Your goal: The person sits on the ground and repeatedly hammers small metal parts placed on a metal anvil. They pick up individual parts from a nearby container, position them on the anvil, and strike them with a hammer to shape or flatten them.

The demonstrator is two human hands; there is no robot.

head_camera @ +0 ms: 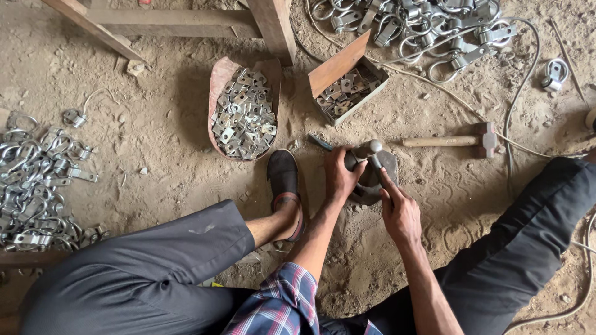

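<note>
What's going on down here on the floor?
A person sits on the dirt floor with both hands on a small metal block. The left hand grips its side; the right hand reaches to its top. A hammer lies just beyond, untouched. Two containers of flat plates and heaps of metal rings lie around.

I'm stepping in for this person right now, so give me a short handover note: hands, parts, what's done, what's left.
Left hand: gripping the dark iron block on the dirt floor, steadying a part on it.
Right hand: index finger on the metal clamp piece atop the block.
Hammer: lying unused beyond the block.
Small plates: in the scoop tray and the cardboard box.
Done: piles of assembled clamps at left and top.
Left: many loose plates.
</note>
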